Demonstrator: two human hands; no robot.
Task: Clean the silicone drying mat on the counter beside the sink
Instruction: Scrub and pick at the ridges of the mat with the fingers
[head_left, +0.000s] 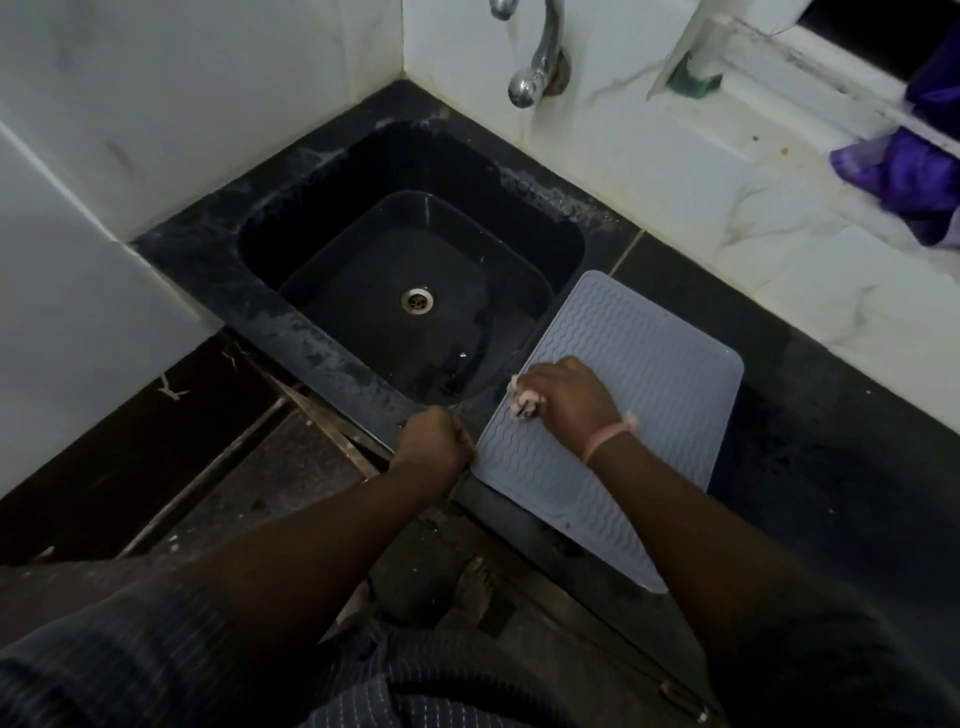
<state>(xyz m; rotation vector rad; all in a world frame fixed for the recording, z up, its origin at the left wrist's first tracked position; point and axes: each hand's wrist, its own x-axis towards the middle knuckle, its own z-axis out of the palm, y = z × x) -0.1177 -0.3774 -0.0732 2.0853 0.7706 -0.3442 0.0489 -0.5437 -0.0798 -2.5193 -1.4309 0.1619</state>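
A grey silicone drying mat (639, 374) with wavy ridges lies on the black counter (810, 415) right of the sink, its near end hanging over the counter's front edge. My right hand (569, 397) rests on the mat's left part and grips a small pale cloth (524, 402) that pokes out past the knuckles. My left hand (436, 447) is curled at the mat's near left edge, by the counter's front; whether it pinches the mat's edge is hidden by the fingers.
A black sink (291, 234) with a metal drain (416, 300) sits left of the mat. A chrome tap (535, 57) is mounted on the white tiled wall above it. A purple cloth (904, 171) lies on the sill at right.
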